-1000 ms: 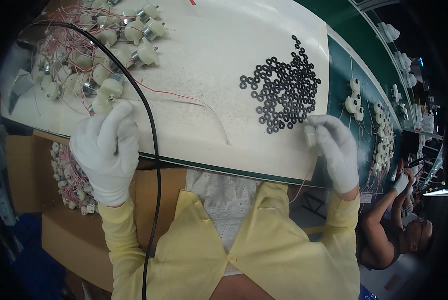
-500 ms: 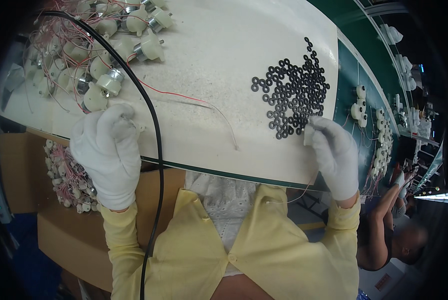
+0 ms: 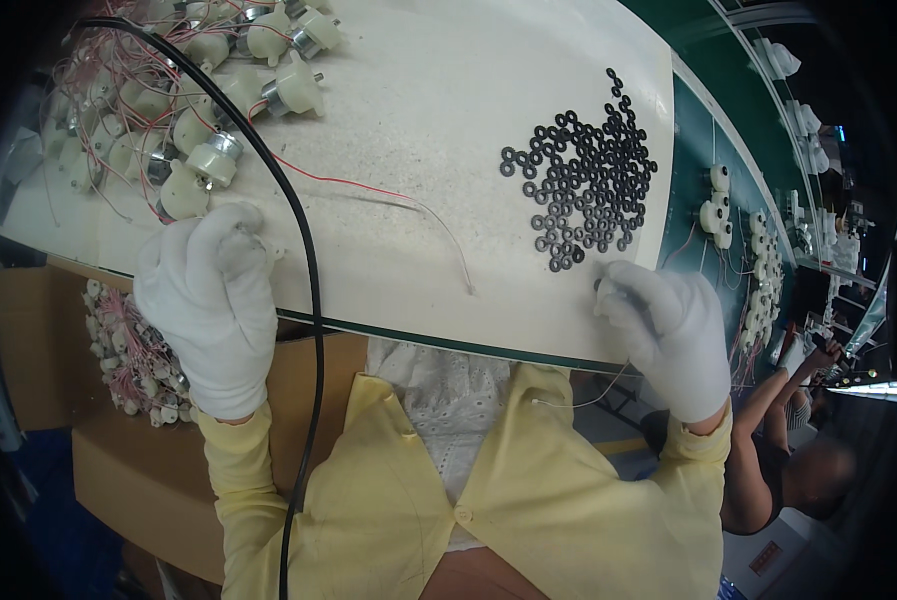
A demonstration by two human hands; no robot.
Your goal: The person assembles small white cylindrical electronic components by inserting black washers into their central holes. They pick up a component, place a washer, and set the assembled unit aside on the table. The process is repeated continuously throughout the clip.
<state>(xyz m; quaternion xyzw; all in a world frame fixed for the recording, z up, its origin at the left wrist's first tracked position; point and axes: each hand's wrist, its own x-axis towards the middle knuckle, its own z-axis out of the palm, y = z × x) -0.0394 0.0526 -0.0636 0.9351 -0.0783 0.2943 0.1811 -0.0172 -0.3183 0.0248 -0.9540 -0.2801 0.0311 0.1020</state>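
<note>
Your left hand (image 3: 208,305) is resting at the near edge of the white counter (image 3: 438,130), gloved fingers curled down over something small and pale that you are pressing against the surface; the glove is hiding most of it, so I cannot tell exactly what it is, though it sits just below the heap of small cream motors (image 3: 193,90) with their red and white wires. Your right hand (image 3: 668,330) is sitting at the counter's near right edge, just below the pile of black washers (image 3: 588,170), with the fingertips bunched together as if pinching one washer or a small part; the pinched thing itself is too small to make out. Compared with a second ago, your left hand is now lying lower and closer to the counter edge, while your right hand is staying almost where it was under the washers, so you seem to be settling both hands rather than reaching. A black cable (image 3: 303,300) is running from the motors past your left hand and down over your yellow jacket (image 3: 388,500). A loose red and white wire (image 3: 408,205) is lying on the counter between your hands. Right of the washers, more motors (image 3: 716,205) are lying on a green conveyor belt (image 3: 693,140).
</note>
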